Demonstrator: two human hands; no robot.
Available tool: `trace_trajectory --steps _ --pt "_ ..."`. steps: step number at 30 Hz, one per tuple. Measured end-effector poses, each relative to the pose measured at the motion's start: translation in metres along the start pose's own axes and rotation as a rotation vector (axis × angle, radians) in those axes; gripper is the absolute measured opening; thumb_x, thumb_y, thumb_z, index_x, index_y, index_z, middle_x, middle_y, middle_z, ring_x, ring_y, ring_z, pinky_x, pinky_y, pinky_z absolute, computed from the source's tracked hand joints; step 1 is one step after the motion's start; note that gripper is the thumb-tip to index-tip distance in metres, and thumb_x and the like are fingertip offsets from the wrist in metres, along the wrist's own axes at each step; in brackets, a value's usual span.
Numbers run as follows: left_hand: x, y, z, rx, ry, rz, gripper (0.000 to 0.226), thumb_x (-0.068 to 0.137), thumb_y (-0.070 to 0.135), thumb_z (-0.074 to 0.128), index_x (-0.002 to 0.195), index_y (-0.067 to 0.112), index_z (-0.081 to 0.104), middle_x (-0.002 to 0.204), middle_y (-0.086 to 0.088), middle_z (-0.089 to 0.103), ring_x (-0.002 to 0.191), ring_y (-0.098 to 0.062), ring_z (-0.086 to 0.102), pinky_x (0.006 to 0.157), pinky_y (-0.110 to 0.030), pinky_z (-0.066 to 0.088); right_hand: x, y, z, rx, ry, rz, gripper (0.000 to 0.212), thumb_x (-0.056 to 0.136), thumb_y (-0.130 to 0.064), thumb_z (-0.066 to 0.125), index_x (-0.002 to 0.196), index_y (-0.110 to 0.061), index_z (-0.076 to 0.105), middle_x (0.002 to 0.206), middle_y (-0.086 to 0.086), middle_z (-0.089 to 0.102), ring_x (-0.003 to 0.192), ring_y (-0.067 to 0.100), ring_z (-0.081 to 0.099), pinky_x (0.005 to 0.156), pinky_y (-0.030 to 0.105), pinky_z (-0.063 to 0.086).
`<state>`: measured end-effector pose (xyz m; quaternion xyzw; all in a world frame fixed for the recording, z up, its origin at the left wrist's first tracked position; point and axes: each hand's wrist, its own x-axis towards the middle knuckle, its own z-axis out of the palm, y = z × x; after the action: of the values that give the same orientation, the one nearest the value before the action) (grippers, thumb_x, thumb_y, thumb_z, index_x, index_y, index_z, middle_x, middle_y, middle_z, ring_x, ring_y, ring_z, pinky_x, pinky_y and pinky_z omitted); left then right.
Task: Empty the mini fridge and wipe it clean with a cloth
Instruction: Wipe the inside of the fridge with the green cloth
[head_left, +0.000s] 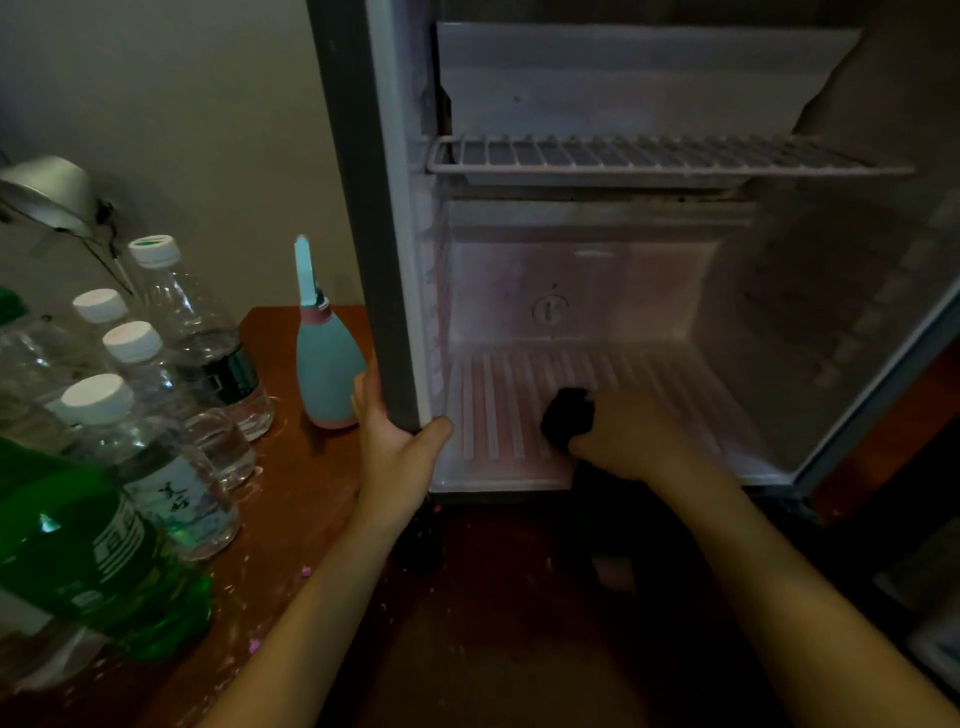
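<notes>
dim, soft, wide-angle edge distortion

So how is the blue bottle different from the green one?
The blue bottle is solid-coloured with pink trim; the green bottle is see-through with a white label. The blue bottle has a tall pointed top and stands alone beside the mini fridge; the green bottle sits among clear water bottles. Both are on the brown table.

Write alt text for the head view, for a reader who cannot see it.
The right hand grips a dark cloth on the ribbed floor of an empty, open mini fridge, while the left hand grips its left front edge. Water bottles, a green bottle and a teal spray bottle stand on the wooden table to the left.
</notes>
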<state>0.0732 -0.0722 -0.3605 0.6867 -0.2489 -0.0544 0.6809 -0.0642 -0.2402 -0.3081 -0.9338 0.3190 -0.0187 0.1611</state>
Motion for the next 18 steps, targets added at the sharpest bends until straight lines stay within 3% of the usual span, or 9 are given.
trace_trajectory --steps 4,9,13,18 --pt "0.001 -0.003 0.0 -0.003 0.009 0.013 0.084 0.057 0.037 0.067 0.134 0.034 0.035 0.124 -0.004 0.049 0.116 -0.018 0.052 0.093 -0.047 0.051 -0.028 0.006 0.009 -0.013 -0.017 0.016 0.03 0.086 -0.031 0.062 0.111 -0.015 0.063 0.109 0.005 0.066 0.085 0.016 0.057 0.065 0.021 0.04" --pt "-0.001 0.001 0.0 -0.012 0.006 0.004 0.085 0.057 0.036 0.067 0.136 0.032 0.034 0.124 -0.006 0.049 0.113 -0.017 0.054 0.086 -0.036 0.053 0.049 0.003 -0.012 0.089 -0.01 0.057 0.043 0.087 -0.032 0.064 0.121 -0.006 0.06 0.124 0.014 0.059 0.107 0.026 0.058 0.078 0.02 0.04" --pt "-0.003 0.005 -0.001 0.003 0.002 0.01 0.084 0.059 0.035 0.068 0.137 0.031 0.035 0.125 -0.007 0.049 0.117 -0.023 0.051 0.094 -0.05 0.049 0.089 -0.001 -0.021 0.076 -0.034 0.057 0.053 0.086 -0.04 0.064 0.128 -0.01 0.056 0.131 0.013 0.057 0.112 0.026 0.057 0.094 0.023 0.044" --pt "-0.003 0.004 -0.001 0.014 0.009 0.001 0.082 0.059 0.035 0.068 0.135 0.035 0.035 0.124 -0.005 0.05 0.119 -0.025 0.05 0.095 -0.053 0.047 0.02 0.002 -0.004 -0.042 -0.038 -0.032 0.037 0.091 -0.033 0.057 0.117 -0.007 0.061 0.122 0.011 0.06 0.107 0.024 0.057 0.08 0.02 0.039"
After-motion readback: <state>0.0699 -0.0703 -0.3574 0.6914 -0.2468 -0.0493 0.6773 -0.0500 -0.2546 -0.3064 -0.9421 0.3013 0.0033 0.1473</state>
